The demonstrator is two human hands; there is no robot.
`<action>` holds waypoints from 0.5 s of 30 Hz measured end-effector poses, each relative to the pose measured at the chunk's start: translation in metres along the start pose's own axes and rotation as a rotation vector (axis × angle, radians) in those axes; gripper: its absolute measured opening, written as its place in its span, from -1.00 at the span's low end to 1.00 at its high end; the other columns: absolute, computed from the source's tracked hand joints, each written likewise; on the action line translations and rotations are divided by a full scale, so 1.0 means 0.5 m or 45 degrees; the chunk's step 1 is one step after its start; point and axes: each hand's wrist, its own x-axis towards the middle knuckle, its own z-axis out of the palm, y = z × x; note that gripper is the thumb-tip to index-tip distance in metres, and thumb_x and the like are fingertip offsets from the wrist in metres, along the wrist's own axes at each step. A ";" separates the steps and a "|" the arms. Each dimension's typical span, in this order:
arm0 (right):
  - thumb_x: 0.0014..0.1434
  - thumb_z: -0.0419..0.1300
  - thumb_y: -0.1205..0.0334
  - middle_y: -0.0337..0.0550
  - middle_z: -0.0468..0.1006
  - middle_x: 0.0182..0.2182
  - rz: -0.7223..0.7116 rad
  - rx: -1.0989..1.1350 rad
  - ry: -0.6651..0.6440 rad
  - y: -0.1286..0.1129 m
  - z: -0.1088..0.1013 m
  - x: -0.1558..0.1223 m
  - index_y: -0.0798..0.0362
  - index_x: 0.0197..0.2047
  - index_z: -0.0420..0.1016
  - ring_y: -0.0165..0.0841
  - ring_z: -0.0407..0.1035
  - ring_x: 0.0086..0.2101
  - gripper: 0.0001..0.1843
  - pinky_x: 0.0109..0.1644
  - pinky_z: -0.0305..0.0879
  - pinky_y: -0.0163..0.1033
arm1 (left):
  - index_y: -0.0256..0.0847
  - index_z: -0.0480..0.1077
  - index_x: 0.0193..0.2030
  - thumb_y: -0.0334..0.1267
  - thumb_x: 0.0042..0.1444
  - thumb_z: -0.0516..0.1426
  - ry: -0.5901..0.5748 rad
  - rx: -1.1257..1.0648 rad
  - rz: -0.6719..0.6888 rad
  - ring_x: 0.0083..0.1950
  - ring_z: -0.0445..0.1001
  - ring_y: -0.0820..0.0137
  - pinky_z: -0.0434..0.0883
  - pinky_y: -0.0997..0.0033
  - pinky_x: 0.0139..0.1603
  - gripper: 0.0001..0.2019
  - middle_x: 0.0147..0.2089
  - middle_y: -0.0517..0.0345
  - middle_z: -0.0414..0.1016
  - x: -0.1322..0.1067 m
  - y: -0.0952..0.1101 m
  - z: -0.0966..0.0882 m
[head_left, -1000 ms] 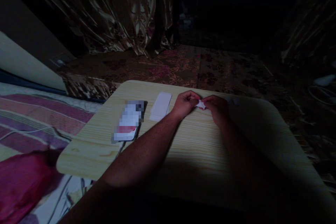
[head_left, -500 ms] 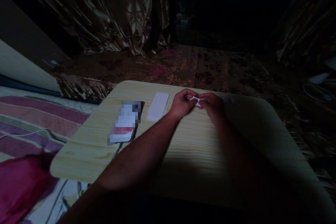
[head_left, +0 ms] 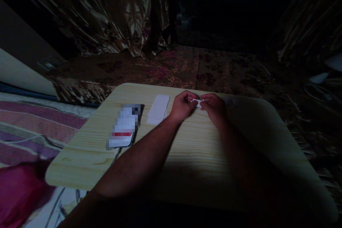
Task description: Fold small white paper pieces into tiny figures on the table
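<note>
A small piece of white paper is pinched between my two hands above the far part of the wooden table. My left hand holds its left end between thumb and fingers. On its right end, my right hand has the same kind of grip. Left of my left hand lies a small stack of white paper strips. Whether the held piece is folded, I cannot tell in this dim light.
A phone, blurred by pixels, lies on the left of the light wooden table. Faint pale scraps rest right of my right hand. A striped bed cover and red cloth are at left; curtains hang behind.
The view has shifted slightly. My thumbs and fingers have moved a little on the white paper, which now looks flatter and narrower between them.
</note>
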 end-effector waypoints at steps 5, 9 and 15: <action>-0.04 0.30 0.15 -0.27 0.57 -0.48 -0.013 -0.019 -0.005 -0.001 -0.001 -0.001 0.04 -0.19 0.50 -0.38 0.45 -0.50 -0.69 -0.38 0.41 -0.26 | -0.24 0.42 -0.31 -0.32 -0.12 0.31 -0.002 -0.010 0.016 -0.43 0.35 0.54 0.26 0.53 -0.40 -0.78 -0.42 0.24 0.44 0.000 -0.001 0.001; -0.03 0.28 0.17 -0.26 0.58 -0.47 -0.036 -0.032 -0.015 0.006 -0.004 0.000 0.06 -0.20 0.51 -0.38 0.46 -0.50 -0.72 -0.38 0.37 -0.27 | -0.23 0.39 -0.29 -0.34 -0.12 0.30 -0.031 -0.057 0.017 -0.45 0.34 0.55 0.24 0.53 -0.42 -0.76 -0.42 0.26 0.43 0.000 0.000 0.002; -0.07 0.27 0.18 -0.27 0.58 -0.47 -0.012 -0.046 -0.007 0.007 -0.002 0.003 0.04 -0.17 0.50 -0.39 0.44 -0.51 -0.67 -0.42 0.32 -0.29 | -0.21 0.37 -0.28 -0.36 -0.14 0.30 0.002 -0.068 -0.013 -0.48 0.32 0.56 0.22 0.54 -0.46 -0.74 -0.45 0.29 0.41 0.001 0.001 0.003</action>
